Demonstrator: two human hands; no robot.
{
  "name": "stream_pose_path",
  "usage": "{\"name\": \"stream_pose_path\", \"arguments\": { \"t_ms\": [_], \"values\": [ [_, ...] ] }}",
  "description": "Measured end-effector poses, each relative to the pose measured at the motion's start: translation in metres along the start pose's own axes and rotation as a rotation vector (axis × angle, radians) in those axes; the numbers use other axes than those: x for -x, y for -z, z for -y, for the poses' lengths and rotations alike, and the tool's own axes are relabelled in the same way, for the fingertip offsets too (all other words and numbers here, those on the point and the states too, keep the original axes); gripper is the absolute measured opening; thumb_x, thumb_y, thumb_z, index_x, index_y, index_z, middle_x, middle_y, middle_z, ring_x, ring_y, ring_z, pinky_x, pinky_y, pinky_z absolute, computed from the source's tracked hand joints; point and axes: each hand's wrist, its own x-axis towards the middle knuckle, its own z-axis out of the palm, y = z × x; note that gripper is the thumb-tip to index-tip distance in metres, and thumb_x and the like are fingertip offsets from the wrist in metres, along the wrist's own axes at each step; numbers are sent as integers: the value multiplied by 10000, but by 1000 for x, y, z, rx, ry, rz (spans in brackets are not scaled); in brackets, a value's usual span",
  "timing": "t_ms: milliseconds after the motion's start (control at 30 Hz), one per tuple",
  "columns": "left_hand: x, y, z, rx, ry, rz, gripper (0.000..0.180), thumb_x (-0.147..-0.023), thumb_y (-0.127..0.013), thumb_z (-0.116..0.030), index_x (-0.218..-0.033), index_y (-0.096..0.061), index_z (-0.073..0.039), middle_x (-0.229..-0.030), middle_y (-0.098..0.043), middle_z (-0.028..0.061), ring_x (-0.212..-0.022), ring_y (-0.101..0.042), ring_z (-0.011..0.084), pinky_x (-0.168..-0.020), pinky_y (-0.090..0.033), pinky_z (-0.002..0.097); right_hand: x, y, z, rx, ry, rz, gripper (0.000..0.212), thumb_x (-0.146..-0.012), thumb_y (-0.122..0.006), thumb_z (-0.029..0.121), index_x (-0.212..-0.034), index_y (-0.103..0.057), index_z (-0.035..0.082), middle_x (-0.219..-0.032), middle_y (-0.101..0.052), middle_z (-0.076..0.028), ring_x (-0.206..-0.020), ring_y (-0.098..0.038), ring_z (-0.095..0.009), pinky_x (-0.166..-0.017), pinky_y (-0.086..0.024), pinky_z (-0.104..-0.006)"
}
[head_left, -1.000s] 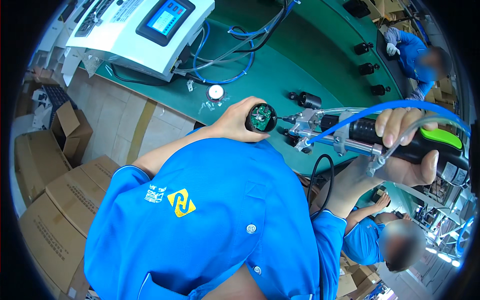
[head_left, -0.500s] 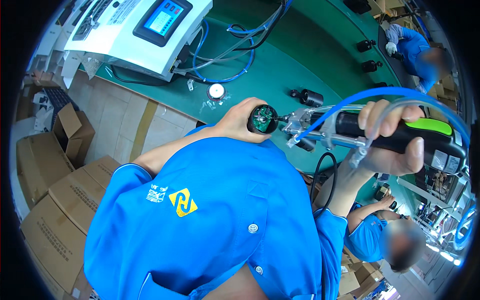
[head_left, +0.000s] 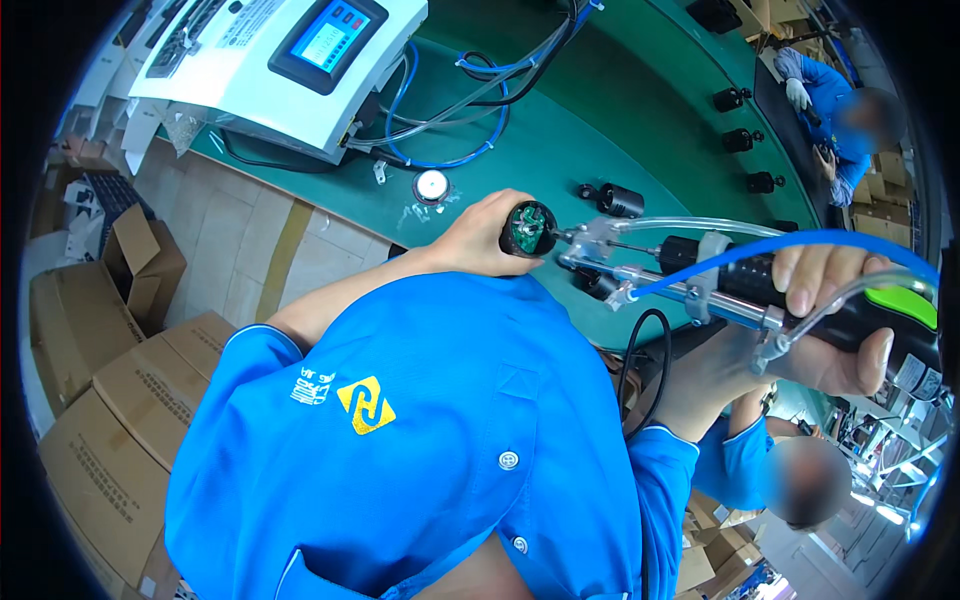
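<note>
One fisheye view looks down from the person's head, the blue shirt (head_left: 430, 450) near below. It faces the green bench (head_left: 545, 150) beyond, taking in the left hand (head_left: 476, 234) and right hand (head_left: 822, 362).

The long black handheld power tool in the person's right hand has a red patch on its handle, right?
Not red: the head view shows a bright green patch on the handle of the long black handheld power tool in the person's right hand.

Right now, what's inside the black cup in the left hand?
A green circuit board sits inside the black cup, held in the left hand. Whatever lies beneath the board is covered.
</note>
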Motion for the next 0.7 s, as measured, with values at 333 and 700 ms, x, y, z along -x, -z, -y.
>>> {"name": "stream_pose_path", "arguments": {
  "t_ms": [333,700],
  "values": [
    [-4,1,-14,49,-38,22,518,-561,-730,-177,-1005,-493,-54,-954,-536,116,-918,-519,287,-788,-426,352,11,-9,-26,-122,-9,-58,435,-797,-457,342,-1062,-443,-4,-737,-480,-108,-574,-477,-189,-555,-406,-330],
    [-3,-1,-12,18,-48,43,537,-553,-721,-137,-1030,-493,-43,-967,-534,127,-894,-542,275,-767,-438,329,16,-9,-30,-84,-51,-61,425,-795,-464,335,-1059,-430,4,-719,-476,-106,-553,-476,-194,-538,-401,-342]
  ]
}}
